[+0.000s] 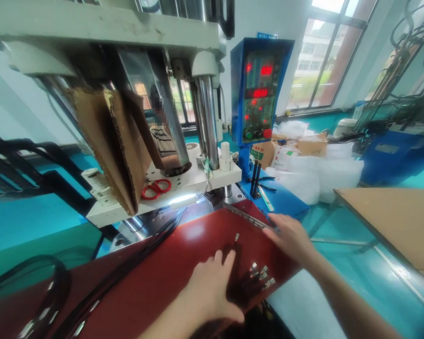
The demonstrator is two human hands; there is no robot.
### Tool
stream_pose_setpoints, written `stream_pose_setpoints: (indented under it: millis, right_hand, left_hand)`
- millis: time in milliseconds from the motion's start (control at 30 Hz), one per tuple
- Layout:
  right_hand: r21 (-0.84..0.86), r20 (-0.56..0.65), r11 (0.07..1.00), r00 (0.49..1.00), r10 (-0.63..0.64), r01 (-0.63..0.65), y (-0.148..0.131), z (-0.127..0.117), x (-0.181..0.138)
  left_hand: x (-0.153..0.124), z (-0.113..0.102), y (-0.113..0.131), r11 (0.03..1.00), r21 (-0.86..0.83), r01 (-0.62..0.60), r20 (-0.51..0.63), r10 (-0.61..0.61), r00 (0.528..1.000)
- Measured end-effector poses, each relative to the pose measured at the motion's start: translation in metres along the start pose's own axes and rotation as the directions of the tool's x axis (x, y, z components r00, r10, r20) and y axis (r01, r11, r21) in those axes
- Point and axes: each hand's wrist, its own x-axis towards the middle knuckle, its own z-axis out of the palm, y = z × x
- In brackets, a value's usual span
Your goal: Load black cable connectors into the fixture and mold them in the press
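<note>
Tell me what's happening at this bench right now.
A person has both bare hands on a dark red tabletop in front of a white press machine. The left hand lies flat against a bundle of thin black cables with small metal plugs. The right hand rests at the table's far edge, by a long metal strip. Nothing looks gripped.

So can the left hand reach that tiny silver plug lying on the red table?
Probably yes. The small silver metal plug lies bare on the red tabletop, just beyond the fingertips of the left hand, with nothing between them.
</note>
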Motion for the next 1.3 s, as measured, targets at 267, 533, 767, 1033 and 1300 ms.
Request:
stream_pose_setpoints:
  millis: [267, 533, 767, 1033, 1300]
  right_hand:
    - [-0.238, -0.039, 0.96, 0.989, 0.145, -0.151, -0.035, 0.057, 0.02]
    - [-0.241, -0.015, 0.963, 0.992, 0.124, -0.124, -0.03, 0.055, 0.017]
    - [-0.226, -0.042, 0.961, 0.987, 0.155, -0.16, -0.032, 0.056, 0.021]
    - [-0.219, 0.046, 0.967, 0.989, 0.143, -0.13, -0.034, 0.052, 0.022]
    - [-0.233, 0.292, 0.954, 0.921, 0.256, -0.191, 0.035, 0.02, -0.018]
  left_hand:
    - [-0.014, 0.023, 0.01, 0.978, 0.14, 0.154, -0.001, -0.155, 0.988]
    - [-0.001, 0.029, 0.006, 0.974, 0.149, 0.17, -0.135, -0.151, 0.979]
    - [-0.001, 0.032, 0.003, 0.987, 0.06, 0.148, -0.137, -0.139, 0.981]
    - [0.004, 0.043, -0.003, 0.988, 0.011, 0.152, -0.207, -0.146, 0.967]
    - [0.002, 0.026, -0.001, 0.986, -0.076, 0.147, -0.147, -0.157, 0.977]
